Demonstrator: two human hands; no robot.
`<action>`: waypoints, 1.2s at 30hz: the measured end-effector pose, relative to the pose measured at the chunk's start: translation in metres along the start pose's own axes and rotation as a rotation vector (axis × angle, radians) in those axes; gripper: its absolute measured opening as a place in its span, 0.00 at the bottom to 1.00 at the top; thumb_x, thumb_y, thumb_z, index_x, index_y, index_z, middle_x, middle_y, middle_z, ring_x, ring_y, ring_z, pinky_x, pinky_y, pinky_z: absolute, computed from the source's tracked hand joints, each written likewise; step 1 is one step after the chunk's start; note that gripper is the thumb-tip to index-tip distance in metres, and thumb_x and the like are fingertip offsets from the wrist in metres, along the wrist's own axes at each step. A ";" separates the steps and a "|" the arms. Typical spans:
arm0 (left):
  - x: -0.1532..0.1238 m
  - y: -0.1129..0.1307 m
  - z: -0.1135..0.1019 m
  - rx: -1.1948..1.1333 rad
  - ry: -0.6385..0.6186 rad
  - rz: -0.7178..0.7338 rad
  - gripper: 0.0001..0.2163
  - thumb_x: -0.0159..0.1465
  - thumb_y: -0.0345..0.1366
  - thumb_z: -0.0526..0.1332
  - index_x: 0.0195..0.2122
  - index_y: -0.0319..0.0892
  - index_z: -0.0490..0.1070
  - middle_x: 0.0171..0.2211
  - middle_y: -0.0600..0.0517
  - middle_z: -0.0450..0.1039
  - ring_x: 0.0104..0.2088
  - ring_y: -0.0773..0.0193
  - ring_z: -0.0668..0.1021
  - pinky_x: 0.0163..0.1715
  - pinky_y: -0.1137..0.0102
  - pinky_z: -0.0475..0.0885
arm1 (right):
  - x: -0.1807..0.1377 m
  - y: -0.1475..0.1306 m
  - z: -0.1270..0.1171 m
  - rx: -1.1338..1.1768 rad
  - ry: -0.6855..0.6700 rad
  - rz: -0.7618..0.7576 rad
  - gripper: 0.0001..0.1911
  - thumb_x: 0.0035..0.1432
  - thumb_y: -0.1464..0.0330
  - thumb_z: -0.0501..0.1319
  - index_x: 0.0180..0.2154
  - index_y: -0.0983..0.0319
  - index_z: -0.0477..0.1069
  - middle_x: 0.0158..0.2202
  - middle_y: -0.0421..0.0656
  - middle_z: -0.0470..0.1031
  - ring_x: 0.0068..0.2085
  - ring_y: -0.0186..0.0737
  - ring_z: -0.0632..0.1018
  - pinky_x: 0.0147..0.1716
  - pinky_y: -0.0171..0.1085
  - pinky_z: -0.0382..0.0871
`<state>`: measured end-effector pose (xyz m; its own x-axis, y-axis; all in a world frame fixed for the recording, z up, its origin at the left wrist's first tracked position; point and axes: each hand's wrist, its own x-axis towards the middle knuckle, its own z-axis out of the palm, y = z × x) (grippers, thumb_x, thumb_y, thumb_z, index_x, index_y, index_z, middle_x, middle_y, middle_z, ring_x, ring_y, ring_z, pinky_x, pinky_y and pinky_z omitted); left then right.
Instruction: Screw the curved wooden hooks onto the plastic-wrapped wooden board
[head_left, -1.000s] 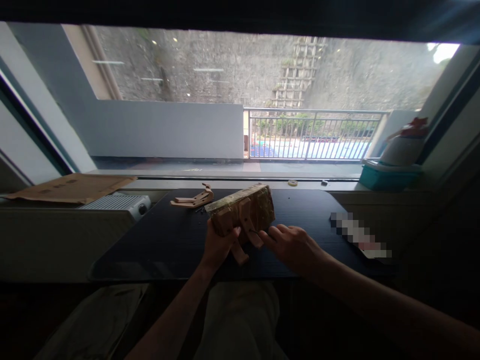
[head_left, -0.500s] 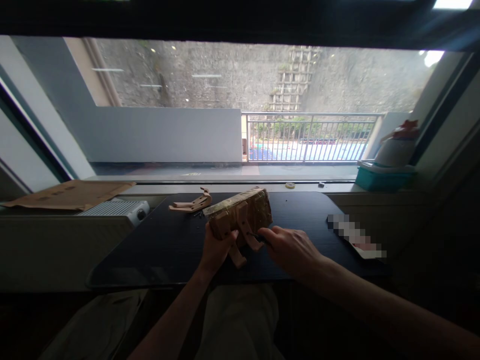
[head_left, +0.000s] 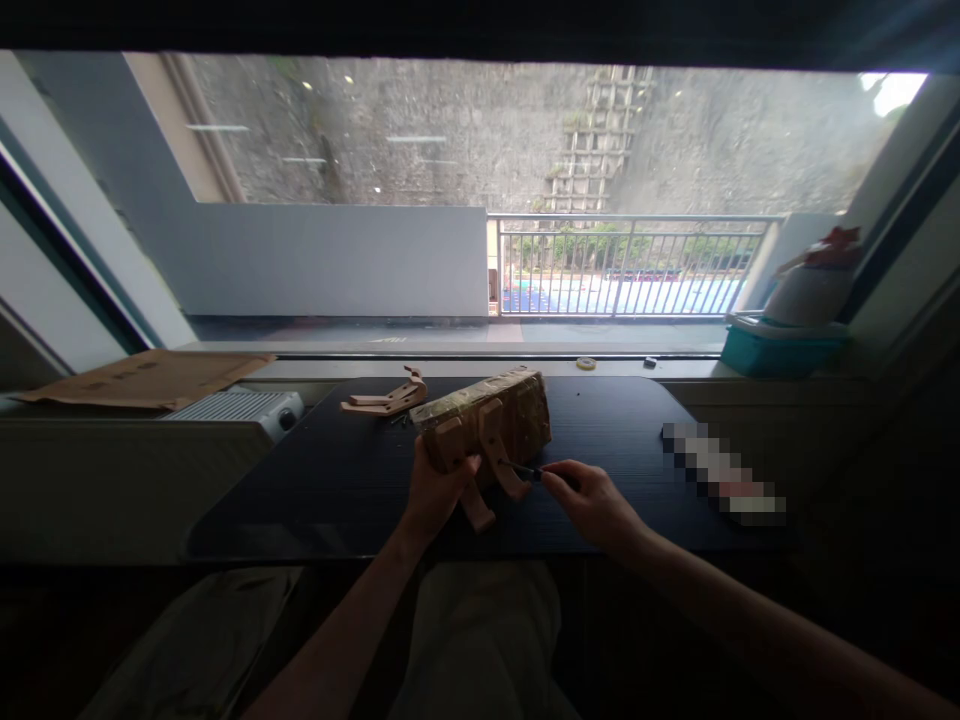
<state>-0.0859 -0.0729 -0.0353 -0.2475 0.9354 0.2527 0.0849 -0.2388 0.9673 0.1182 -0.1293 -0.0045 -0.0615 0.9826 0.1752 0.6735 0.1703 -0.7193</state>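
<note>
A brown block wrapped in shiny clear tape [head_left: 525,415] is propped at a tilt above the dark table. Two wooden hooks lie along its near face: a left hook [head_left: 477,508] and a right hook [head_left: 492,430]. My left hand [head_left: 439,490] is closed around the block's lower left end, its thumb pressed over the left hook. In my closed right hand [head_left: 589,492] is a screwdriver [head_left: 531,472], its shaft pointing left with the tip at a hole in the right hook. Whether a screw sits under the tip is too small to tell.
Loose wooden hooks [head_left: 386,398] lie at the table's back left, with several screws [head_left: 400,420] beside them. A blurred-out flat item [head_left: 720,475] rests at the right. On the windowsill stand a tape roll [head_left: 586,364] and a teal box [head_left: 780,345]. A radiator [head_left: 240,408] is at left.
My right hand has drawn back slightly to the right, so more of the screwdriver's shaft shows. My left hand keeps its hold on the block. The whole view has shifted a little.
</note>
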 end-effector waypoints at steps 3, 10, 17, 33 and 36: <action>0.000 -0.001 0.000 0.021 0.016 -0.008 0.23 0.43 0.37 0.68 0.39 0.41 0.63 0.32 0.55 0.67 0.33 0.64 0.72 0.31 0.70 0.69 | 0.000 -0.014 -0.010 -0.179 -0.011 -0.087 0.16 0.58 0.62 0.54 0.45 0.60 0.71 0.37 0.44 0.77 0.36 0.41 0.77 0.32 0.36 0.66; 0.000 -0.004 -0.001 0.023 -0.014 0.026 0.24 0.45 0.38 0.69 0.41 0.42 0.61 0.33 0.55 0.67 0.35 0.63 0.72 0.34 0.69 0.69 | -0.002 -0.040 -0.025 -0.937 -0.122 -0.606 0.17 0.58 0.78 0.51 0.48 0.63 0.66 0.30 0.46 0.73 0.30 0.39 0.74 0.25 0.34 0.59; 0.001 -0.005 -0.001 0.003 -0.029 0.024 0.23 0.44 0.38 0.68 0.40 0.42 0.62 0.32 0.55 0.67 0.33 0.64 0.72 0.32 0.70 0.69 | -0.007 -0.020 0.000 -0.571 0.033 -0.370 0.14 0.62 0.66 0.50 0.43 0.61 0.71 0.29 0.44 0.77 0.30 0.38 0.76 0.28 0.34 0.61; 0.003 0.003 0.002 0.011 0.023 -0.008 0.27 0.41 0.38 0.69 0.41 0.40 0.62 0.31 0.56 0.66 0.31 0.66 0.71 0.30 0.71 0.69 | -0.002 -0.048 -0.014 -0.876 -0.090 -0.641 0.12 0.59 0.78 0.49 0.40 0.65 0.68 0.32 0.47 0.74 0.32 0.40 0.74 0.28 0.34 0.61; 0.005 0.003 0.002 -0.032 -0.008 0.000 0.28 0.41 0.38 0.70 0.43 0.39 0.62 0.33 0.55 0.68 0.32 0.66 0.72 0.30 0.71 0.69 | -0.003 -0.039 -0.006 -0.793 -0.050 -0.634 0.13 0.61 0.76 0.48 0.41 0.63 0.69 0.33 0.45 0.75 0.32 0.39 0.75 0.29 0.35 0.62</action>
<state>-0.0850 -0.0684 -0.0317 -0.2395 0.9374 0.2529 0.0544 -0.2471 0.9675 0.0963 -0.1390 0.0272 -0.5952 0.7335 0.3281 0.7997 0.5806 0.1527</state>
